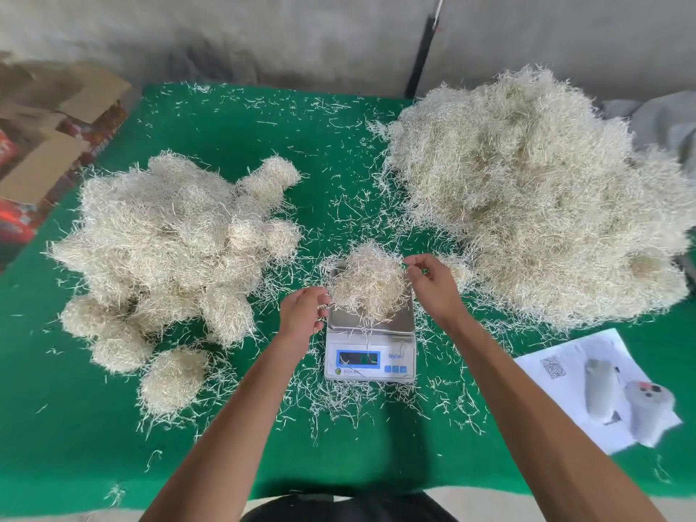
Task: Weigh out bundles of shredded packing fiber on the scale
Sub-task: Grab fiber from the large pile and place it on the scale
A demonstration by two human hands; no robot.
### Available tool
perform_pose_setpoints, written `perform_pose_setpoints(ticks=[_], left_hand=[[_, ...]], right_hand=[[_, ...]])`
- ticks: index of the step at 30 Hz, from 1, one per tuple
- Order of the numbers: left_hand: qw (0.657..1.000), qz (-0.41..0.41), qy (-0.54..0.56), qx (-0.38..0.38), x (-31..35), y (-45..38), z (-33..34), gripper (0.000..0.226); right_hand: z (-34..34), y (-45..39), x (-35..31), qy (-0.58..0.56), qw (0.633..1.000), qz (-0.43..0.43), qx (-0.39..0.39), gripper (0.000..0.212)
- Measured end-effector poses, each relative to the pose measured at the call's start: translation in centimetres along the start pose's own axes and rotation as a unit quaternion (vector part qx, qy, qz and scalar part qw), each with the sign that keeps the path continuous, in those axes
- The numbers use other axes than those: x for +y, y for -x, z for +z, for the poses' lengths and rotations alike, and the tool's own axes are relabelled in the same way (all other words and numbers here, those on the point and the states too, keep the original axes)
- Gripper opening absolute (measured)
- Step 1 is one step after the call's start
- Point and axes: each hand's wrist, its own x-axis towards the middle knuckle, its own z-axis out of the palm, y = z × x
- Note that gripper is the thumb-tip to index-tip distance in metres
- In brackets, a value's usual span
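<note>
Trimming the clump on the scale: right hand pinches a few strands, left hand, loosely curled, touches its edge. Next, probably: read display, adjust.

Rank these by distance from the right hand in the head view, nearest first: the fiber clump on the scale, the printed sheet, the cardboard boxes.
From the right hand:
1. Fiber clump, touching its left side.
2. Printed sheet, near-right.
3. Cardboard boxes, far left.

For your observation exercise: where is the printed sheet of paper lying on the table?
In the head view, the printed sheet lies on the green table at the near right, right of the scale and just below the big loose fiber heap.
</note>
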Motion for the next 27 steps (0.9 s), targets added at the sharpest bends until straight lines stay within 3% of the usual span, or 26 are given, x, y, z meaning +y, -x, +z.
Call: perform_pose_setpoints(ticks=[15, 18, 21, 23, 27], left_hand=[[0.999, -0.018, -0.018, 0.018, 0.4, -0.9, 0.1, 0.014], [0.996, -0.011, -0.057, 0.061, 1.0, -0.9, 0.6, 0.034], [0.988, 0.003, -0.128, 0.091, 1.5, -0.9, 1.8, 0.073], [0.988, 0.011, -0.138, 0.064, 2.1, -1.1, 3.5, 0.082], [0.990, 0.013, -0.143, -0.006, 3.7, -2.6, 7.6, 0.061]], right_hand=[[-0.2, -2.1, 1.3, -0.036, 0.999, 0.022, 0.025, 0.030], [0.4, -3.0, 1.5, -0.014, 0.998, 0.020, 0.056, 0.011], [2.0, -4.0, 2.1, 0.010, 0.993, 0.065, 0.094, 0.017], [3.6, -4.1, 2.2, 0.005, 0.993, 0.096, 0.069, 0.022], [9.0, -3.0, 0.4, -0.042, 0.994, 0.095, -0.047, 0.039]])
